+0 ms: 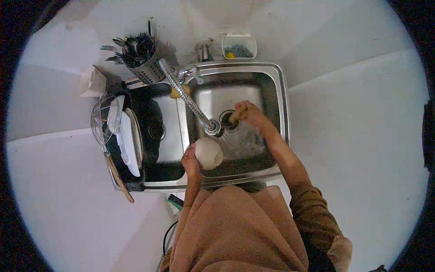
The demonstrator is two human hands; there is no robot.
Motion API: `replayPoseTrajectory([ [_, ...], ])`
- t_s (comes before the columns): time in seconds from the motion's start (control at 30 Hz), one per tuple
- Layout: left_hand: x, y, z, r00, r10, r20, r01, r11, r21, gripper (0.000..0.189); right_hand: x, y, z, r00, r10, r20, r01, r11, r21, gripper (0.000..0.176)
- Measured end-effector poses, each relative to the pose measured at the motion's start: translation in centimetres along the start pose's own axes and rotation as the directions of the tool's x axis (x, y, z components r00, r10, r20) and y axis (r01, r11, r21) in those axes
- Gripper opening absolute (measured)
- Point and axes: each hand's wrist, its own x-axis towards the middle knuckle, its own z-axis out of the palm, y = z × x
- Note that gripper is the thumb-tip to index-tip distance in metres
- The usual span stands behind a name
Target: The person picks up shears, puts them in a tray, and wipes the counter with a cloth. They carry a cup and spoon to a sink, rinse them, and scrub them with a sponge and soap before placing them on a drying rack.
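Note:
A round, pale bowl (209, 153) is over the near left part of the right sink basin (244, 165). My left hand (191, 161) grips the bowl by its left edge. Close to the basin's drain, my right hand (248, 113) has its fingers curled together; a small yellowish-brown thing shows at the fingertips, too blurred to name. Between the hands hangs the spray head (213, 127) of a coiled metal faucet hose (185, 96), just above the bowl. Water or wet streaks show on the basin floor.
The left basin (171, 145) holds a dark rack with white plates (128, 143) and a wire skimmer (105, 119). A cutlery holder (149, 71), a yellow sponge (180, 91), a tap (205, 51) and a white container (239, 46) are along the back.

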Motion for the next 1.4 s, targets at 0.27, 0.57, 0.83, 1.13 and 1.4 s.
replayPoseTrajectory([
  [0.27, -0.4, 0.4, 0.3, 0.996, 0.06, 0.059, -0.061, 0.998, 0.003, 0.03, 13.6, -8.1, -9.9, 0.915, 0.174, -0.363, -0.14, 0.983, 0.118, 0.041],
  [0.57, -0.9, 0.8, 0.7, 0.994, 0.042, 0.103, -0.046, 0.998, 0.034, 0.032, 20.7, -4.6, -10.8, 0.901, -0.051, -0.43, -0.13, 0.915, -0.381, 0.041],
  [0.83, 0.6, -1.7, 1.2, 1.0, 0.01, 0.02, -0.009, 0.999, -0.033, 0.024, 17.9, -5.3, -10.7, 0.984, 0.001, -0.177, -0.106, 0.804, -0.585, 0.027],
  [1.13, 1.3, -2.8, 2.0, 0.974, 0.188, 0.128, -0.207, 0.965, 0.163, 0.029, 4.5, -6.3, -3.4, 0.95, 0.225, 0.216, -0.307, 0.794, 0.524, 0.027],
  [1.4, 2.0, -5.8, 1.1, 0.985, 0.161, 0.065, -0.16, 0.987, -0.028, 0.028, -5.0, -9.9, 8.7, 0.814, 0.297, 0.499, -0.421, -0.29, 0.859, 0.034],
])
